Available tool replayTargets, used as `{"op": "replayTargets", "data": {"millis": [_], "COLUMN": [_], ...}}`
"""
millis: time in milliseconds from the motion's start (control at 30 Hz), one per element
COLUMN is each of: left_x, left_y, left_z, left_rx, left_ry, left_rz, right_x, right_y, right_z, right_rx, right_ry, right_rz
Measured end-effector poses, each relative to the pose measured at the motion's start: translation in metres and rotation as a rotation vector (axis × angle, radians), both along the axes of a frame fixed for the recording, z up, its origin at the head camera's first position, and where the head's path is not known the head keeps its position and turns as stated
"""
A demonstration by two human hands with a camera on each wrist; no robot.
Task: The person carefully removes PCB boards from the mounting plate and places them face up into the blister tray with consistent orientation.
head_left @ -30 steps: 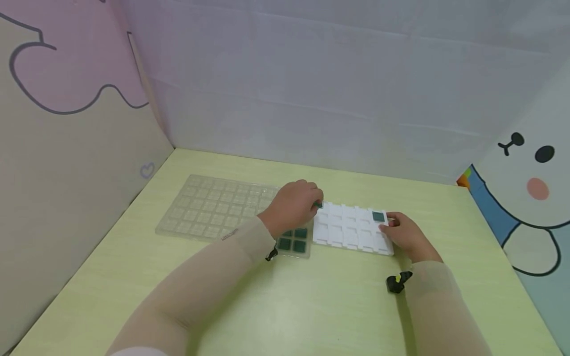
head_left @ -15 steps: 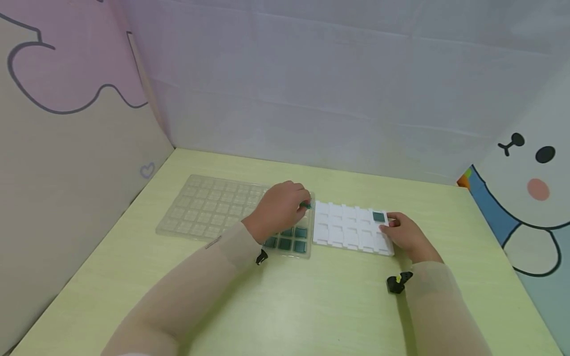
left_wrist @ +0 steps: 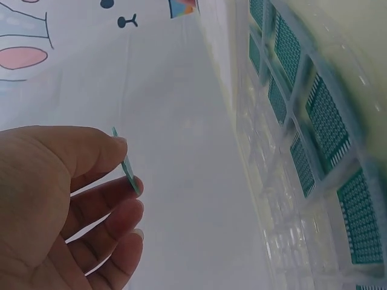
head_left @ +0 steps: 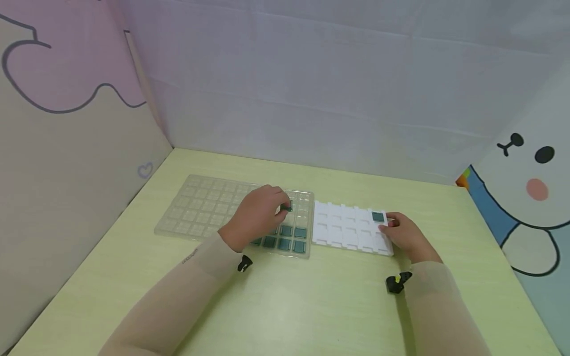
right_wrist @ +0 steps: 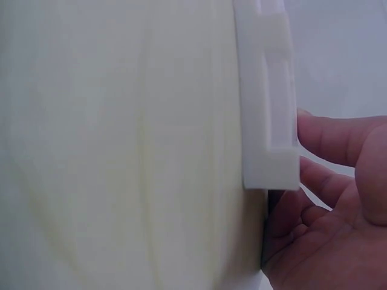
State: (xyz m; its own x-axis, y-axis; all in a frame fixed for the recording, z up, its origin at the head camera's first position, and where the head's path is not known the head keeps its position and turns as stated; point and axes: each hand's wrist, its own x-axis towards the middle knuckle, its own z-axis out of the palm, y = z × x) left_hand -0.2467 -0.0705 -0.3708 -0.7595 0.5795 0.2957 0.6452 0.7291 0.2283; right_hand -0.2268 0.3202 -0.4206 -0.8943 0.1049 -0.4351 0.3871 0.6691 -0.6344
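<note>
My left hand (head_left: 256, 215) pinches a small green circuit board (left_wrist: 129, 172) between thumb and index finger, seen nearly edge-on in the left wrist view. It hangs above the right part of a clear plastic tray (head_left: 200, 203) with square pockets. Several like green boards (head_left: 285, 244) lie in that tray's near right pockets, partly hidden by the hand. To its right lies a white tray (head_left: 343, 231) with a single green board (head_left: 378, 216) in its far right pocket. My right hand (head_left: 407, 238) grips the white tray's right end, thumb on top, fingers at the edge.
Both trays lie side by side on a pale yellow table (head_left: 294, 301). A white back wall (head_left: 289, 89) and printed side panels enclose it. Each wrist carries a small black camera mount, such as the right black mount (head_left: 396, 283).
My left hand has moved left from the white tray's left edge to above the clear tray, still pinching the green circuit board. My right hand has stayed on the white tray.
</note>
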Motion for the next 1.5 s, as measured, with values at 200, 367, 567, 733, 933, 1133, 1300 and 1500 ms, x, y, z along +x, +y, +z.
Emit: {"op": "replayTargets", "data": {"millis": [200, 367, 567, 733, 933, 1133, 1300, 1500], "left_x": [0.005, 0.010, 0.014, 0.015, 0.014, 0.014, 0.013, 0.012], "left_y": [-0.016, -0.031, -0.045, -0.049, -0.054, -0.060, -0.060, -0.058], "left_z": [-0.001, -0.003, -0.004, -0.006, -0.008, -0.011, -0.013, -0.020], "left_rx": [-0.022, -0.038, -0.038, -0.030, -0.030, -0.042, -0.068, -0.102], "left_ry": [-0.006, -0.017, -0.010, 0.005, 0.000, -0.018, -0.040, -0.085], "left_rz": [0.012, 0.033, 0.046, 0.036, 0.044, 0.037, 0.028, 0.023], "right_x": [0.002, 0.001, 0.002, 0.003, 0.004, 0.003, 0.003, 0.003], "right_y": [0.000, 0.000, -0.001, -0.002, -0.001, -0.003, -0.004, -0.002], "right_z": [0.000, -0.002, -0.002, -0.003, -0.003, -0.001, 0.000, -0.001], "right_rx": [-0.003, -0.003, -0.022, -0.027, -0.011, -0.030, -0.031, -0.026], "right_ry": [0.004, 0.008, 0.015, 0.007, 0.009, 0.046, 0.030, 0.021], "right_rz": [-0.011, -0.005, -0.005, -0.017, -0.009, 0.013, -0.004, -0.013]}}
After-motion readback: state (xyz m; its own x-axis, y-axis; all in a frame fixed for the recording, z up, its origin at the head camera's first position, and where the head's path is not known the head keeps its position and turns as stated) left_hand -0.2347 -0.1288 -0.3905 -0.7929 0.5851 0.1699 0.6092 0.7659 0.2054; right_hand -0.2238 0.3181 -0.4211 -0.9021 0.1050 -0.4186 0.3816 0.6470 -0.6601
